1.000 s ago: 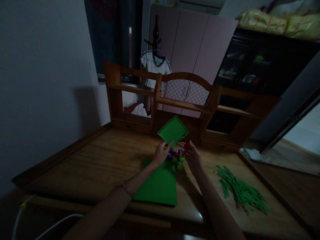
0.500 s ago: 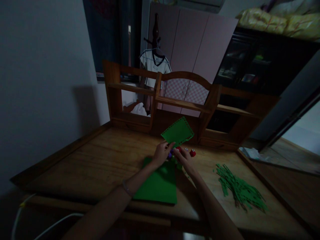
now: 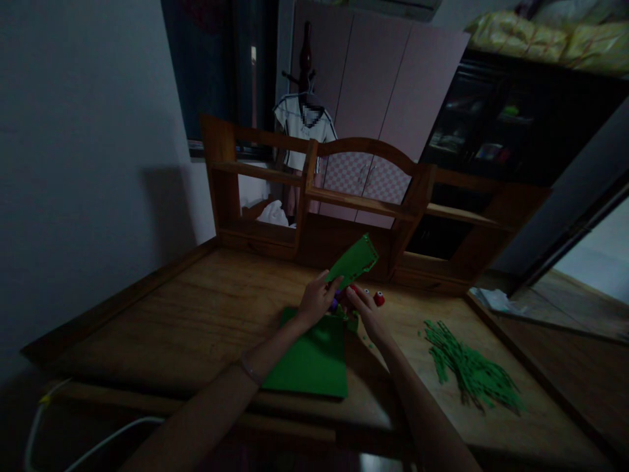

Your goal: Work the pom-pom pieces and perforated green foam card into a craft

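My left hand (image 3: 317, 299) pinches a thin green sheet (image 3: 352, 261) by its lower edge and holds it up, tilted, above the desk. Small notches or holes run along the sheet's edges. Close by on the right is my right hand (image 3: 367, 311), its fingers bent together just below the sheet; whatever they grip is hidden. Between the hands show a small purple thing (image 3: 335, 303) and small red and green bits, partly covered. Beneath my left wrist lies a flat stack of green sheets (image 3: 312, 367). A small red object with an eye-like spot (image 3: 379, 299) stands just beyond my right hand.
A heap of green strips (image 3: 474, 373) lies on the desk at the right. Along the back of the wooden desk (image 3: 171, 314) stands a wooden shelf unit (image 3: 361, 198). Small green scraps (image 3: 368, 342) lie near my right wrist. A white cable (image 3: 118, 436) hangs at the front left.
The green sheet has turned, so it now looks narrower and more edge-on. My left hand has rotated slightly with it, and my right hand has shifted a little.
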A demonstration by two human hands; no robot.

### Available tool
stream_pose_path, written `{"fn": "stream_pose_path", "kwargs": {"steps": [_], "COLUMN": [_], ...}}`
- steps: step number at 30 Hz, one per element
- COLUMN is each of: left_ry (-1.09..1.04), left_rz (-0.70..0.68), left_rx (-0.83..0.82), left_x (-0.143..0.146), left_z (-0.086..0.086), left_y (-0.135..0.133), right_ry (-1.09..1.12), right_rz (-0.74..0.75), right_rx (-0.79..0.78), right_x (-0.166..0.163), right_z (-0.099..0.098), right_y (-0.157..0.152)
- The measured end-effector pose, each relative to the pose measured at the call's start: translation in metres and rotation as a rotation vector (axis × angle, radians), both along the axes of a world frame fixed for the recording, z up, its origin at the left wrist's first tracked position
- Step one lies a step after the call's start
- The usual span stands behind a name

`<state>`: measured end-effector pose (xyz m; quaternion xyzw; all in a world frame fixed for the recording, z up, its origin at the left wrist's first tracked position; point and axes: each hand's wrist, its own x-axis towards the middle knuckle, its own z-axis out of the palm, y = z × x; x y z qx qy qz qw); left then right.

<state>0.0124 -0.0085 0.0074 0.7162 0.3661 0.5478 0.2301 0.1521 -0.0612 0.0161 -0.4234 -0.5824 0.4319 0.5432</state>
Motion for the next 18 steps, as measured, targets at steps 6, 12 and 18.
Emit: {"fn": "stream_pose_path", "kwargs": {"steps": [6,12,18], "left_ry": [0.007,-0.033,-0.057], "left_rz": [-0.005,-0.053,-0.054], "left_rx": [0.064,0.042,0.031], "left_x": [0.0,-0.001,-0.001], "left_z": [0.006,0.01,0.011], "left_y": [-0.003,-0.007,-0.008], "right_ry": [0.104,0.109,0.088], "right_rz": [0.068,0.056,0.073], "right_rx": [-0.075,-0.096,-0.106], "right_x": [0.005,0.006,0.006], "right_z": [-0.003,-0.003,-0.004], "right_y": [0.01,0.012,0.012]}}
